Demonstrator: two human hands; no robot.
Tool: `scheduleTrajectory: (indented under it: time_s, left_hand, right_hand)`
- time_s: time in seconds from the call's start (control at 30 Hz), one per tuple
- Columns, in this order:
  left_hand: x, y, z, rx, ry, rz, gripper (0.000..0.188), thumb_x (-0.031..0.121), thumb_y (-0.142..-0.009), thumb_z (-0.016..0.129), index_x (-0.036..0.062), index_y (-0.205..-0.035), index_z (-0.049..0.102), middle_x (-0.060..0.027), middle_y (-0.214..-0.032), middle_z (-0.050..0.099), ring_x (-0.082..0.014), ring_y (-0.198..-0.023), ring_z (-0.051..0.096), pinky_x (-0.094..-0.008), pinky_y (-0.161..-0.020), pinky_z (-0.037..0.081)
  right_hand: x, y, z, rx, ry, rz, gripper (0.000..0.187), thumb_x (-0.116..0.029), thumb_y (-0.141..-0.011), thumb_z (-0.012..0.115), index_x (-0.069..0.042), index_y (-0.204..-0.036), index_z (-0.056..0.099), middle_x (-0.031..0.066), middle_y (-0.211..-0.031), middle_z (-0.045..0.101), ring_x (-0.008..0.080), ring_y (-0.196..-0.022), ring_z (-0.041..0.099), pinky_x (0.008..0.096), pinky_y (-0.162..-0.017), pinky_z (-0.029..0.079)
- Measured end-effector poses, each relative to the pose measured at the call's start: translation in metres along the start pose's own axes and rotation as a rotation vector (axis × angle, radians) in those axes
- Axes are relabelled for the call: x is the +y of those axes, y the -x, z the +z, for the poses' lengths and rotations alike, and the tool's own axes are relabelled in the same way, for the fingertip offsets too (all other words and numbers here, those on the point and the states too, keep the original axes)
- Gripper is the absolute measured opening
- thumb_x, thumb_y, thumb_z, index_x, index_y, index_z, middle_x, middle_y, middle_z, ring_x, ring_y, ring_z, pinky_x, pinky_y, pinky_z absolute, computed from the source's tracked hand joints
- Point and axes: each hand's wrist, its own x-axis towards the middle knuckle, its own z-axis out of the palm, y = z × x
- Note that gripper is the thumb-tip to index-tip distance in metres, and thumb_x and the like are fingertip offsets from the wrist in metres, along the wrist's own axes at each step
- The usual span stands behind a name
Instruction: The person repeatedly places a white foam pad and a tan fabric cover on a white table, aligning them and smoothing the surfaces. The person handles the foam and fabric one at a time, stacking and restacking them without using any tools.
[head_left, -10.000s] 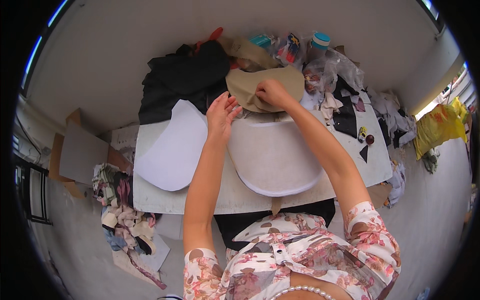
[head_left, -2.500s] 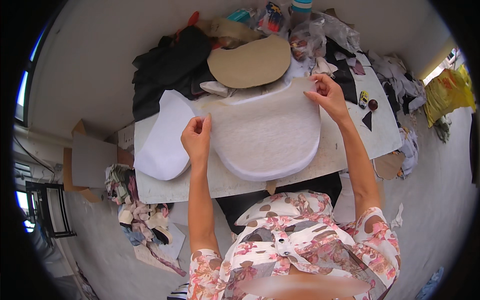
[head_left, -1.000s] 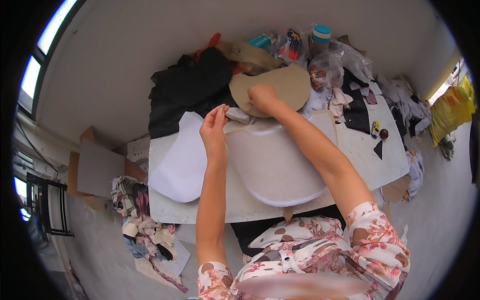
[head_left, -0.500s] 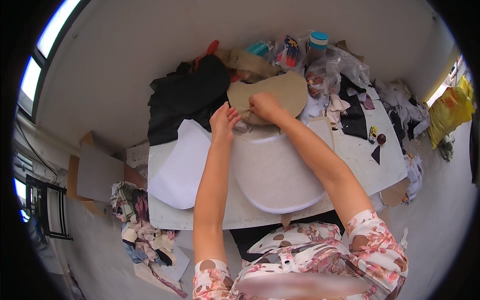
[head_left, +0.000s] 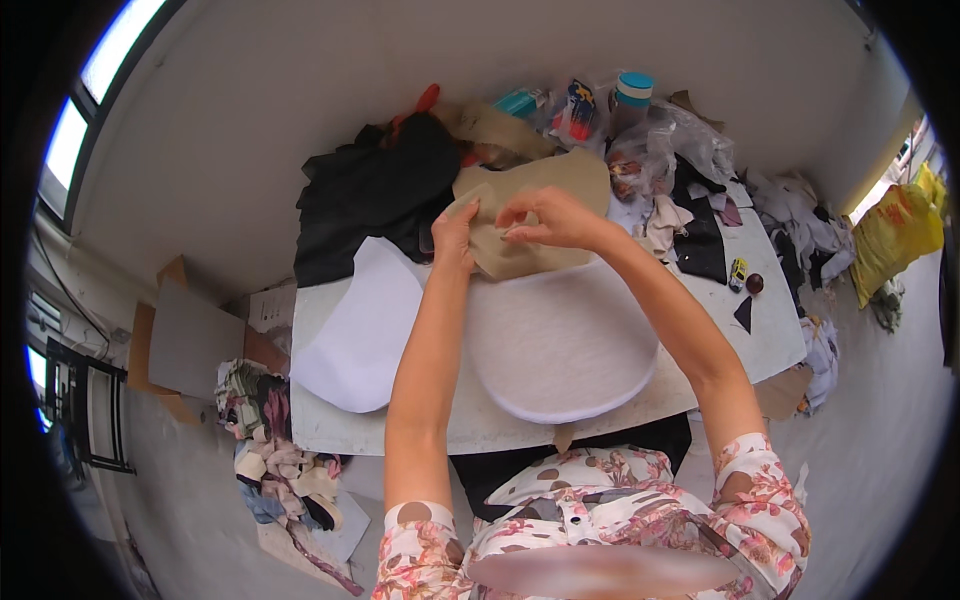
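A tan fabric piece (head_left: 550, 178) lies at the far side of the table, its near edge reaching the far rim of a rounded white pad (head_left: 560, 345). My left hand (head_left: 456, 236) is closed on the tan fabric's left edge, thumb and fingers pinching a fold of it. Just to its right, my right hand (head_left: 555, 217) hovers over the same fabric. Its fingers are bent, with a gap between them and the thumb, and nothing shows in that gap. A curved white sheet (head_left: 360, 335) lies left of my left forearm.
Black fabric (head_left: 370, 190) is heaped at the far left of the table. Plastic bags (head_left: 640, 155) and a blue-lidded jar (head_left: 632, 100) stand along the wall. A toy car (head_left: 738, 274) and a dark ball (head_left: 755, 284) lie at right. Fabric scraps (head_left: 290, 470) hang off the left side.
My left hand was open beside the tan fabric and now grips its edge. My right hand's fingers have parted from the fabric. The fabric's near edge has come closer to me.
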Motion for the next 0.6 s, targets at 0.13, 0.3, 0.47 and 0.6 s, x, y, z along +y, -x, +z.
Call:
scheduleTrajectory:
  time_s: [0.13,0.3,0.47,0.6]
  left_hand:
    - [0.034,0.056,0.04,-0.097,-0.482,0.476,0.025,0.02,-0.085,0.071,0.0007,-0.101,0.068,-0.0013,-0.088,0.068,-0.0086,-0.077,0.058,-0.0237,-0.07,0.047]
    - [0.071,0.09,0.047,-0.051,-0.67,0.853,0.022,0.019,-0.087,0.069,0.0018,-0.1,0.07,0.0015,-0.082,0.068,-0.0056,-0.071,0.054,-0.0209,-0.069,0.046]
    - [0.095,0.106,0.024,0.08,-0.545,0.965,0.023,0.018,-0.09,0.066,0.0012,-0.105,0.069,-0.0002,-0.09,0.07,-0.0051,-0.08,0.058,-0.0205,-0.076,0.046]
    - [0.1,0.118,0.011,0.12,-0.439,0.965,0.02,0.019,-0.092,0.063,0.002,-0.101,0.068,-0.0014,-0.092,0.069,-0.0067,-0.081,0.061,-0.0222,-0.077,0.049]
  right_hand:
    - [0.009,-0.005,-0.018,0.242,-0.073,-0.142,0.054,-0.016,-0.069,0.063,-0.004,-0.121,0.057,0.0142,-0.113,0.063,0.0286,-0.109,0.057,0.0354,-0.092,0.044]
    - [0.015,0.003,-0.044,0.025,0.086,0.005,0.04,-0.015,-0.065,0.064,-0.003,-0.103,0.066,0.0157,-0.094,0.067,0.0326,-0.091,0.062,0.0386,-0.08,0.048]
    - [0.033,0.057,-0.09,0.178,0.006,0.178,0.022,-0.016,-0.074,0.07,-0.002,-0.091,0.068,0.0077,-0.083,0.067,0.0182,-0.077,0.062,0.0321,-0.071,0.048]
    - [0.017,0.088,-0.102,0.358,-0.605,0.338,0.019,-0.014,-0.083,0.068,-0.004,-0.1,0.067,-0.0008,-0.087,0.064,0.0064,-0.081,0.057,0.0249,-0.072,0.046]
